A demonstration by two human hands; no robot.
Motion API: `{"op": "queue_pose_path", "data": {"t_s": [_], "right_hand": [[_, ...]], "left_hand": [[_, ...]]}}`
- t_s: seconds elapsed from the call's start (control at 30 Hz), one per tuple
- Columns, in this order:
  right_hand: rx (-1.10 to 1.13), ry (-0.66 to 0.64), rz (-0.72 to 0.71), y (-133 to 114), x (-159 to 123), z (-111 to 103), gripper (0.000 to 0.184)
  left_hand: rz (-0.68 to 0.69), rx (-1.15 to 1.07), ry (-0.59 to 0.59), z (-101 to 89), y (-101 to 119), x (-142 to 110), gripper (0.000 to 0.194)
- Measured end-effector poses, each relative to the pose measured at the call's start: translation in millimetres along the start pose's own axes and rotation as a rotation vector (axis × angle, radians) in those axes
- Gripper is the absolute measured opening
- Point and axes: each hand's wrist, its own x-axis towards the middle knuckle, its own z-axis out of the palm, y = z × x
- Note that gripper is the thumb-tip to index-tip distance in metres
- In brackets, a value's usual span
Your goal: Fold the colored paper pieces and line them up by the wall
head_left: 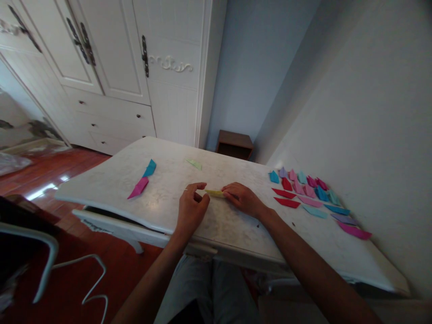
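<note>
Between my hands lies a yellow folded paper piece [215,193], long and narrow, low over the white table. My right hand [243,198] has its fingers closed on the paper's right end. Just left of the paper is my left hand [194,204], thumb and forefinger curved and apart with a gap between them; a ring shows on one finger. Beyond the hands rests a pale green folded paper [194,164]. To the left, a blue folded paper [150,168] touches a magenta folded paper [138,187].
Several folded paper boats [308,189] in red, pink, blue and purple stand in rows at the right, by the wall. The white table [111,180] has a partly open drawer [124,227] at its front left. Behind are a white wardrobe [175,99] and a brown cabinet [235,139].
</note>
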Motion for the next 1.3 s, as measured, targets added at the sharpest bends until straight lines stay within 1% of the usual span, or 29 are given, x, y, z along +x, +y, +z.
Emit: {"op": "queue_pose_path", "data": {"t_s": [0.17, 0.27, 0.4, 0.53, 0.67, 0.8, 1.07, 1.2, 1.3], "right_hand": [[0.062, 0.047, 0.021, -6.2, -4.1, -0.9, 0.029], [0.144, 0.071, 0.044, -12.4, -4.4, -0.9, 0.03], [0.319, 0.099, 0.164, -20.6, -4.3, -0.9, 0.03], [0.506, 0.099, 0.311, -25.4, -6.2, 0.6, 0.029], [0.645, 0.097, 0.406, -28.3, -7.7, 2.8, 0.029], [0.663, 0.094, 0.447, -30.9, -7.6, 3.0, 0.029], [0.64, 0.09, 0.465, -33.8, -8.5, 2.2, 0.033], [0.601, 0.147, 0.489, -36.7, -15.5, -0.8, 0.034], [0.589, 0.194, 0.539, -33.1, -29.8, -8.3, 0.036]], "left_hand": [[-0.011, -0.114, -0.086, 1.1, -2.1, 2.2, 0.045], [-0.007, -0.145, -0.152, 3.0, -3.9, 3.2, 0.042], [-0.058, -0.172, -0.196, 2.1, -3.4, 2.3, 0.032], [-0.088, -0.248, -0.202, 0.1, -0.3, 1.0, 0.032], [-0.095, -0.289, -0.206, 0.4, 1.1, 0.7, 0.033], [-0.085, -0.301, -0.215, 1.0, 1.4, 0.0, 0.032], [-0.109, -0.343, -0.209, -0.4, 7.4, -1.4, 0.036], [-0.134, -0.365, -0.199, -1.0, 10.1, -0.7, 0.037], [-0.132, -0.36, -0.196, -2.2, 12.1, 0.3, 0.033]]}}
